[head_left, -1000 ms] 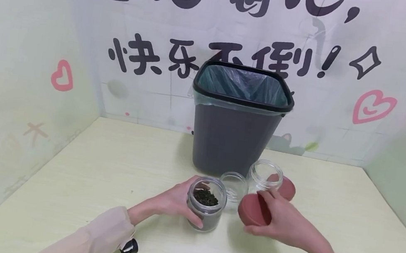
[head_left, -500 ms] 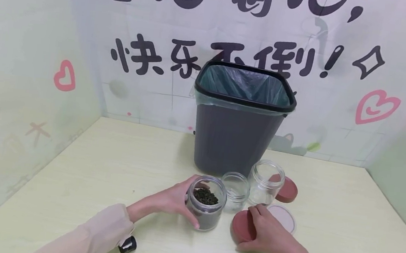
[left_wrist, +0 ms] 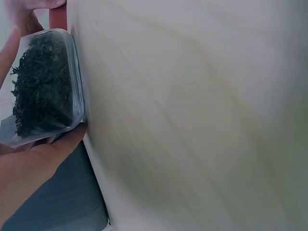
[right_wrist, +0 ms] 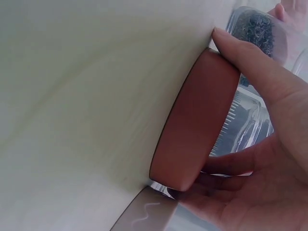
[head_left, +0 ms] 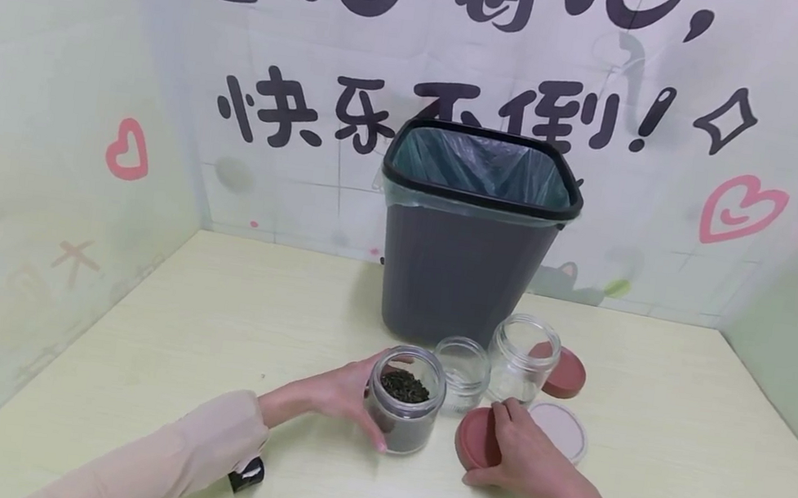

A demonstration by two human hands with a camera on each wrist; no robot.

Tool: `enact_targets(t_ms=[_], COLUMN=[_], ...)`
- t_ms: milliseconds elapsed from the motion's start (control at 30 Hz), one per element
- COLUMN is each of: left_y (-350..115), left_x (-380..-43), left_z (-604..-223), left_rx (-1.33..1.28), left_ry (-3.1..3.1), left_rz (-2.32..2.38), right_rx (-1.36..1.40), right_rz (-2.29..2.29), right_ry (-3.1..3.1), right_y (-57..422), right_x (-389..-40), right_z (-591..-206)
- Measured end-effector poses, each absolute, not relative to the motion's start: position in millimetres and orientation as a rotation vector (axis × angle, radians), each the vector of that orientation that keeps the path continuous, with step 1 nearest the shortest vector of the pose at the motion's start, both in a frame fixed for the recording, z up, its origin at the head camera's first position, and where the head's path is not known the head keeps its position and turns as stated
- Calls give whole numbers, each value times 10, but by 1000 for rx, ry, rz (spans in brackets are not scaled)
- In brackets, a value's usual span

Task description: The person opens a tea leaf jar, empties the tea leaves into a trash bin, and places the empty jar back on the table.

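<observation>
A glass jar (head_left: pixel 404 426) with dark dried leaves, which look like tea, stands open-topped at the front. My left hand (head_left: pixel 345 395) grips it from the left, thumb in front and fingers behind. To its right, my right hand (head_left: pixel 537 462) holds a red lid (head_left: pixel 476 440) by the rim, with the lid down on the table. In the right wrist view, thumb and fingers span the red lid's side (right_wrist: pixel 196 120). The left wrist view has the leaves (left_wrist: pixel 45 82) seen through the jar's wall.
Behind the hands stand a small glass jar (head_left: pixel 462 375) and a larger one (head_left: pixel 521 361), both without lids. A pale lid (head_left: pixel 559 432) lies by my right hand, and another red lid (head_left: pixel 565 373) lies farther back. A lined grey bin (head_left: pixel 455 272) stands behind.
My right hand has lowered the red lid from a tilted position above the table onto the tabletop. The pale lid has come into view beside it. My left hand stays on the jar.
</observation>
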State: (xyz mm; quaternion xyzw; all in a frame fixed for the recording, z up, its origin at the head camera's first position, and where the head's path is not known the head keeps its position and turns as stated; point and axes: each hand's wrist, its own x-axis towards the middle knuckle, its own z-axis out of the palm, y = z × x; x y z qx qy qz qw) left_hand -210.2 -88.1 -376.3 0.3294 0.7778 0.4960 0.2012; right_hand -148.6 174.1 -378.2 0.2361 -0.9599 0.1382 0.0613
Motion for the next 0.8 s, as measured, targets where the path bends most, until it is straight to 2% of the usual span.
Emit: enact_targets(t_ms=[467, 800], left_y=[-861, -882], left_x=[-2080, -2073], left_z=[-3797, -3794], left_rx=[945, 867], left_ry=[2329, 2420], left_rz=[1335, 1358], right_rx=[687, 662], right_rz=[461, 585], right_ry=[-2796, -2854], right_y=[1758, 1837], right_x=[-1522, -1545], right_z=[-3846, -3509])
